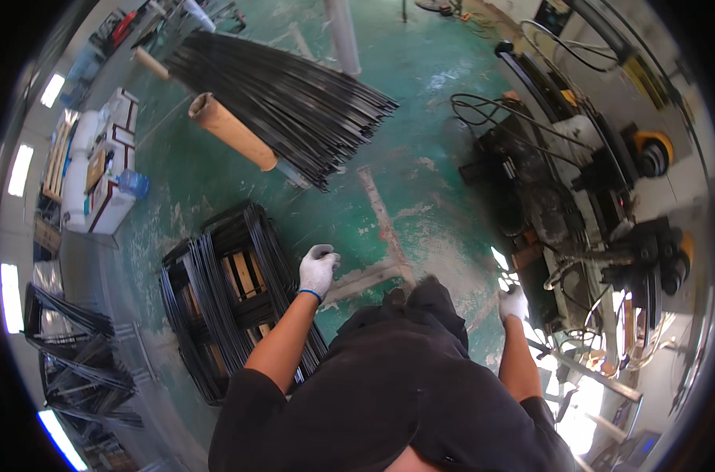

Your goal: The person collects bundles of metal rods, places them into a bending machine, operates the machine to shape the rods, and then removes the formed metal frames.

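Observation:
My left hand (318,270), in a white glove with a blue cuff edge, is raised over the floor in front of me. Its fingers are curled in, and nothing shows between them. To its left lies a stack of black rectangular metal frames (220,295) on wooden supports. My right hand (513,304), also in a white glove, is out to the right beside a dark, greasy machine (550,208). Bright glare surrounds this hand, and its fingers are too unclear to read. I see nothing held in it.
Ahead, a wide bundle of long black metal bars (283,98) rests near a cardboard tube (232,132). More black frames (78,354) are piled at the far left. A white cabinet (110,185) with a blue water bottle (133,184) stands at left. Loose cables (483,102) loop over the machine.

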The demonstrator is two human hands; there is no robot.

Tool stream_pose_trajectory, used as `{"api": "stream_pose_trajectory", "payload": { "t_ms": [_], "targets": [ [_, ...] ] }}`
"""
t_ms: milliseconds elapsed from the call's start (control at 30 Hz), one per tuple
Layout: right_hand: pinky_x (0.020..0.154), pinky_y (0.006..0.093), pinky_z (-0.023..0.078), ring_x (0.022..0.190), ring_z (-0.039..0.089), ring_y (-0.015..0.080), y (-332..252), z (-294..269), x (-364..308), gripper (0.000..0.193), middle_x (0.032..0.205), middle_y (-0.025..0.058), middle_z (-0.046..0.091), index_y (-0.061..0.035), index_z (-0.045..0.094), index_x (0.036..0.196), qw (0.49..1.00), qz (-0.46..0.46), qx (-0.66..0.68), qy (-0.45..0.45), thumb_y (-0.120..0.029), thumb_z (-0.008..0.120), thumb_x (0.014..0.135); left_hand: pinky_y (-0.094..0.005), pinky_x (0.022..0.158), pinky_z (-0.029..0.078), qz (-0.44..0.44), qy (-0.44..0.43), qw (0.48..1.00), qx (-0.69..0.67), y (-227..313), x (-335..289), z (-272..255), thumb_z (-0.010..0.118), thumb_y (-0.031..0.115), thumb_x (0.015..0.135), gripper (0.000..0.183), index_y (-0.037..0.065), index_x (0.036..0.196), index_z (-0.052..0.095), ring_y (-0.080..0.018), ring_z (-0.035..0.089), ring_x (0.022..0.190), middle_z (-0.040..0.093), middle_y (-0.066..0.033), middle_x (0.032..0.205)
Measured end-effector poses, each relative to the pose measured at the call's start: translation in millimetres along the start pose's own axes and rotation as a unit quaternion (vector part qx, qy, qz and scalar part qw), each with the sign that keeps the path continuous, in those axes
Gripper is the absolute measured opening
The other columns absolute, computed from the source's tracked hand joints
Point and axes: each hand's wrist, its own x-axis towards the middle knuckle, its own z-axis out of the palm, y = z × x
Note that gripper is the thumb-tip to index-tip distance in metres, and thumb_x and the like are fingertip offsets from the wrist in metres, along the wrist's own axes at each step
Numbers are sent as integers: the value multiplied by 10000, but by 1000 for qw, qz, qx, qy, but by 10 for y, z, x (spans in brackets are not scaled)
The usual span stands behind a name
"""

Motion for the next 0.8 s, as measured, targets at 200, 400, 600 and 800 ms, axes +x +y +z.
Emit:
{"api": "stream_pose_trajectory", "payload": {
  "t_ms": [200, 400, 600, 800],
  "targets": [
    [1016, 425, 536, 1186, 686, 364, -2544, 1207, 518, 534, 1241, 213, 726, -13, 667, 1289, 962, -240, 6, -132, -307, 785, 860, -366, 740, 583, -82, 58, 991, -93, -144, 264, -444, 585, 5, 976, 265, -46, 1235, 608, -245, 702, 820, 719, -175, 1025],
    [1031, 456, 520, 1212, 656, 390, -5019, 2498, 695, 752, 1311, 242, 675, -2, 526, 1454, 897, -410, -10, -164, -394, 778, 864, -332, 749, 597, -138, 111, 973, -145, -224, 745, -763, 606, 22, 995, 246, -53, 1230, 611, -238, 742, 883, 741, -185, 1057],
    [1019, 476, 509, 1177, 644, 372, -6981, 3501, 824, 998, 1271, 219, 650, 30, 417, 1506, 886, -394, -149, -194, -532, 844, 801, -344, 915, 587, -90, 153, 977, -121, 979, 1437, -895, 592, 12, 1007, 284, -55, 1283, 605, -233, 715, 1036, 724, -172, 1118],
    [944, 462, 550, 1093, 678, 361, -7453, 4054, 751, 729, 1122, 173, 698, -24, 573, 1181, 900, -364, -161, -179, -511, 893, 742, -296, 958, 539, -44, 260, 958, -117, 1405, 1988, -1091, 618, -15, 980, 260, -44, 1237, 641, -170, 693, 1039, 722, -106, 1117]
  ]
}}
